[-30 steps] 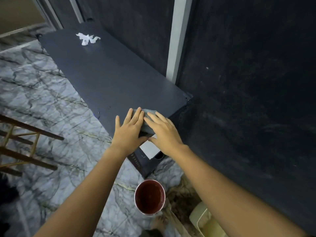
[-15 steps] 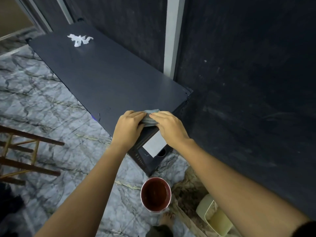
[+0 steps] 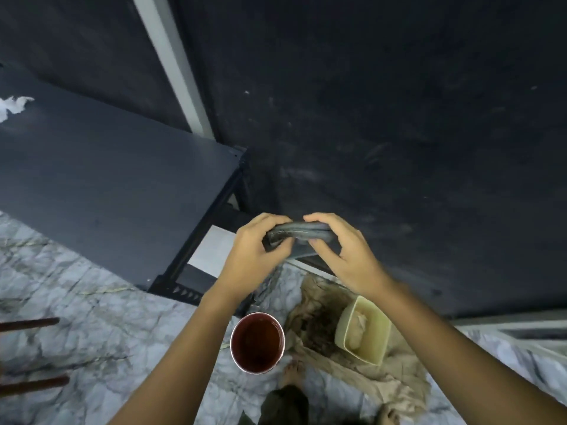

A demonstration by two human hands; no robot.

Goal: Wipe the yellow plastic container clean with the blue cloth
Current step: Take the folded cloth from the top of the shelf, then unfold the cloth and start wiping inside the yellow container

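A folded blue-grey cloth (image 3: 299, 233) hangs in the air between both hands, right of the dark table's corner. My left hand (image 3: 254, 250) grips its left end with curled fingers. My right hand (image 3: 343, 250) grips its right end. The pale yellow plastic container (image 3: 368, 348) stands on the floor below and to the right of my hands, on a dirty beige rag (image 3: 316, 329). Something pale lies inside the container.
A dark table (image 3: 107, 194) fills the left, with crumpled white paper (image 3: 13, 105) at its far end. A metal bucket with a dark red inside (image 3: 257, 342) stands on the marble floor. A dark wall (image 3: 399, 118) rises ahead. Wooden rungs (image 3: 30, 351) show at left.
Both hands have lifted the cloth off the table corner and carried it right, clear of the table. The view has tilted down, showing the yellow container more fully.
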